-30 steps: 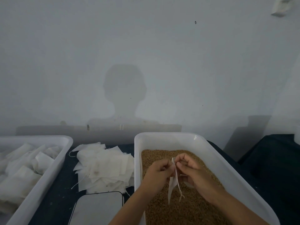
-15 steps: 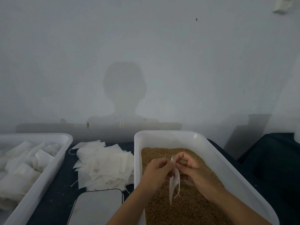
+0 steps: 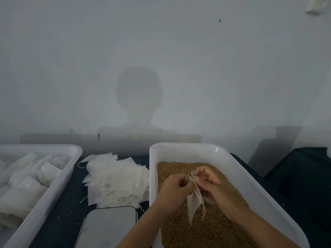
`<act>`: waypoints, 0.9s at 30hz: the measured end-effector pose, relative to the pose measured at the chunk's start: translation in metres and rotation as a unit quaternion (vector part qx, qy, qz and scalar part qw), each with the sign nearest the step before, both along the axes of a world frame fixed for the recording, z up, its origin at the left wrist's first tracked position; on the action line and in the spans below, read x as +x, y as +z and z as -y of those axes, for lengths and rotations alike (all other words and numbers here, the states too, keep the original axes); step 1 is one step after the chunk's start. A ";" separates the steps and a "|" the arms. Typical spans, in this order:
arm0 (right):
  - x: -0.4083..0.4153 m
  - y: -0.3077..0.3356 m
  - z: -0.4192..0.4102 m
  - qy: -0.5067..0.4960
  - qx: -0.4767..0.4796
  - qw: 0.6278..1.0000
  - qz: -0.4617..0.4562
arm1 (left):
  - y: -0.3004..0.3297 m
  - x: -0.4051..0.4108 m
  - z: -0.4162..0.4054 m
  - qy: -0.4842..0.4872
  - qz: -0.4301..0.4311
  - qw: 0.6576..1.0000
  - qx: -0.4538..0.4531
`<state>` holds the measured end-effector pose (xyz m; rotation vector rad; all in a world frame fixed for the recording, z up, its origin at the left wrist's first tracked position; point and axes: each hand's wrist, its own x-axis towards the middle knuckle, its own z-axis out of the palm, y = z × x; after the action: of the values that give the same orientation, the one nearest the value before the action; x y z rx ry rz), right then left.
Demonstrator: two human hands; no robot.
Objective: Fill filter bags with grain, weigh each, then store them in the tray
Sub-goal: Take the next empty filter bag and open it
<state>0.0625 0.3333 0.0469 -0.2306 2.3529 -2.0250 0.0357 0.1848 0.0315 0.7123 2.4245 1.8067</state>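
Filter bag [image 3: 194, 203]: limp, hanging above grain [image 3: 206, 230] in right-hand tub [image 3: 250, 185]. Left hand [image 3: 174, 190] and right hand [image 3: 213, 187] both pinch its top edge. Left: loose empty bags [image 3: 116, 179], scale [image 3: 107, 228], tray [image 3: 53, 190] of filled bags.

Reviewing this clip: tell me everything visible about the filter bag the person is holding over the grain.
The filter bag is a small, thin, white, translucent pouch that looks like paper or fine mesh. It hangs limp and flat, seemingly unfilled, its lower corner pointing down just above the grain in the white tub. A thin drawstring dangles along its right edge. The left hand and right hand pinch its top edge from either side, apparently working the mouth open.
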 end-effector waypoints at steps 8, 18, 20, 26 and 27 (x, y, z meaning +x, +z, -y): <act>-0.001 -0.004 0.000 -0.093 0.141 0.985 -0.023 | -0.004 0.005 -0.004 0.040 -0.159 0.976 -0.140; -0.003 -0.002 -0.006 -0.145 0.051 0.988 0.023 | -0.003 0.015 -0.005 0.074 -0.329 0.894 -0.294; -0.007 -0.005 -0.015 -0.210 0.176 0.962 0.022 | 0.003 0.018 -0.005 0.091 -0.352 0.899 -0.242; -0.007 -0.015 -0.039 -0.177 0.489 0.837 0.169 | 0.007 0.018 -0.002 0.118 -0.335 0.907 -0.227; -0.006 -0.015 -0.037 -0.148 0.499 0.834 0.182 | 0.007 0.018 -0.003 0.121 -0.328 0.910 -0.224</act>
<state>0.0570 0.3701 0.0323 0.5222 2.8637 -0.5397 0.0537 0.1874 0.0386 1.1418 3.3151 1.0669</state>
